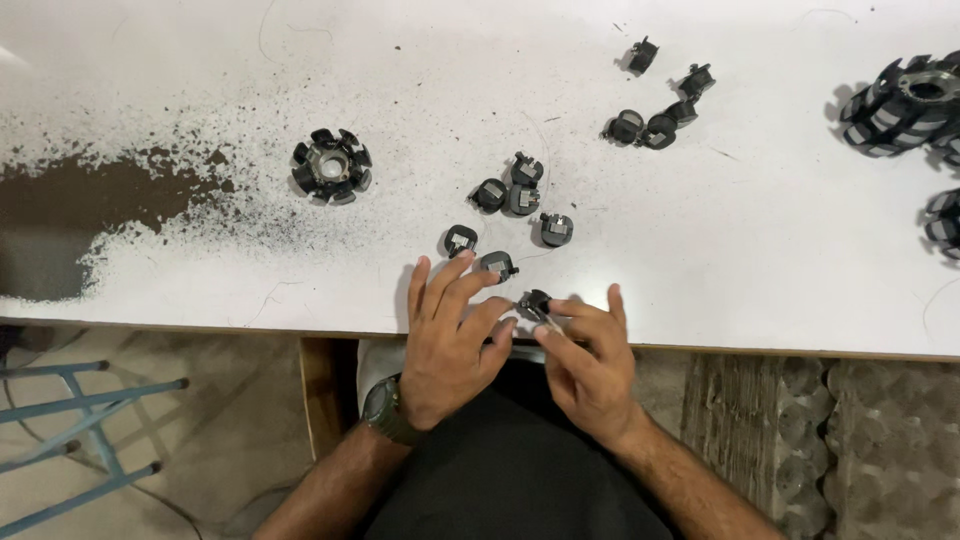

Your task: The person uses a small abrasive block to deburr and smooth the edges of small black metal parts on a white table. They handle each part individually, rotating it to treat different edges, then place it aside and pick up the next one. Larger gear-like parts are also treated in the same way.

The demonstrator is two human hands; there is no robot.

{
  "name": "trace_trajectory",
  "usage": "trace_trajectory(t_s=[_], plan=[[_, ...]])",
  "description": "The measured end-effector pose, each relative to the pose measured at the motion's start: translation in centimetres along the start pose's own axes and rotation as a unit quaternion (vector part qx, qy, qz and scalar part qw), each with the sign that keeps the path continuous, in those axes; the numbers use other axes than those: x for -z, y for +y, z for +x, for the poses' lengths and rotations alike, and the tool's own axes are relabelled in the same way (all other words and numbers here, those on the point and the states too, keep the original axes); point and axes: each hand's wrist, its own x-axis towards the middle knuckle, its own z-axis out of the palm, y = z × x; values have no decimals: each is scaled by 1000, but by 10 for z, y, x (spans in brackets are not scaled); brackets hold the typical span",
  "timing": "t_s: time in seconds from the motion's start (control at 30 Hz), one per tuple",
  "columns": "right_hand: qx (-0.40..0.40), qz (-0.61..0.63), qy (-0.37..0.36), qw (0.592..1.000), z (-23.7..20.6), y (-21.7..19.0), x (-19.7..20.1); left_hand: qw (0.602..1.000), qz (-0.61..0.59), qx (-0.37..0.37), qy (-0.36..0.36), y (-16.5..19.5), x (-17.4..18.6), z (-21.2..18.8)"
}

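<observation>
At the near edge of the white surface (760, 230), the two hands are meeting over one small black clip piece (533, 303). The right hand (592, 370) is pinching it between thumb and forefinger, while the left hand (452, 335) is lying with its fingers (447, 283) loosely spread, their tips touching the surface and the thumb side closing on the same piece. To handle it well, the grip is best kept on the piece's sides, so that its pale metal insert is staying visible, with the left hand steadying rather than squeezing. Just beyond the left fingertips another clip (497, 264) is lying, easy to knock, and one more (459, 240) is sitting near it. Farther out a loose cluster of clips (512, 190) is resting, with a round black slotted hub (331, 165) to the left beside dark scattered grit (150, 190). Farthest away, more clips (660, 120) and a larger assembled ring (900, 105) are lying well apart from the hands.
</observation>
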Motion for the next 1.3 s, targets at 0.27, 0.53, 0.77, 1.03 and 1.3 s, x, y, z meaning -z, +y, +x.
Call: trace_trajectory(t_s=[0.27,0.53,0.77,1.03,1.3], plan=[[-99,-97,-89,986,20,4,8,990,65,-93,-82,-7,13,28],[-116,-89,-87,985,23,1,8,990,66,-76,-99,-4,24,35],[-114,-94,-78,986,25,0,5,994,53,-73,-68,-2,25,30],[-111,-82,-64,988,19,3,2,984,92,-130,-77,-4,18,18],[-73,-70,-95,990,20,6,7,993,32,-84,-74,1,19,30]])
